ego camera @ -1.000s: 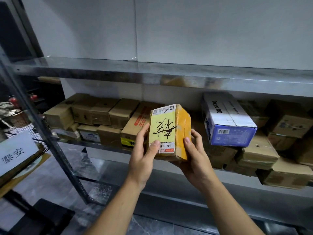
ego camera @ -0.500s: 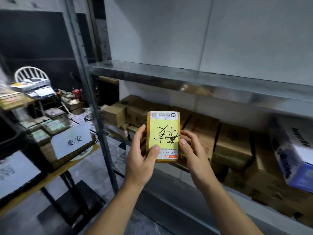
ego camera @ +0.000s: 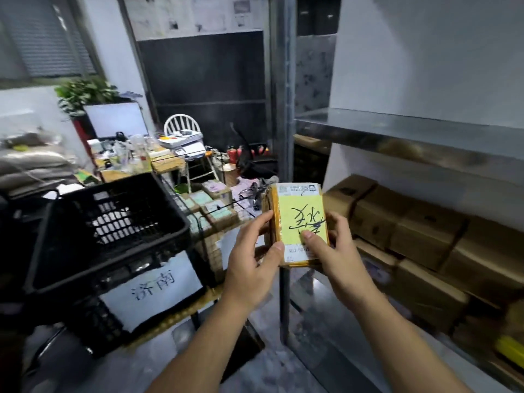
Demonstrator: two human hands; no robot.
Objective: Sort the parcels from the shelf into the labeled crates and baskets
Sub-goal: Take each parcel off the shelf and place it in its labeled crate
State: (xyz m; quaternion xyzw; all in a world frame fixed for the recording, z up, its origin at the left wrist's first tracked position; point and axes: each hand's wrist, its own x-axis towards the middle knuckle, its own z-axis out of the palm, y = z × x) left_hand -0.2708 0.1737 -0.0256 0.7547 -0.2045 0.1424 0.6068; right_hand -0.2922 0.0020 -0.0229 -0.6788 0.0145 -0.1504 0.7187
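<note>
Sorting is at the carry-and-match stage: I hold one parcel (ego camera: 297, 225) in front of me with both hands, off the shelf (ego camera: 408, 129) and up in the air between the shelf on my right and the crates on my left. My left hand (ego camera: 252, 256) clasps its left edge, thumb pressed on the lower corner; my right hand (ego camera: 331, 251) wraps the right side, thumb resting on the yellow note (ego camera: 300, 219) stuck to its face. Handwritten black characters cover that note, and a printed label strip (ego camera: 297, 189) runs along the top.

Next, I judge, I need to read those characters against the crate signs. Only one sign is legible to me — the white paper sign (ego camera: 154, 287) reading 济南 on the front of the black plastic crate (ego camera: 113, 222). I cannot say for certain that the scrawl matches it, so the move calls for a closer comparison before letting go.

Counting: one parcel in hand, one black crate clearly in view, one readable sign. Brown cardboard boxes (ego camera: 425, 231) remaining on the lower shelf number roughly seven or eight — the far ones blur together. A wire basket (ego camera: 209, 214) behind the crate already holds several taped parcels, perhaps five.
</note>
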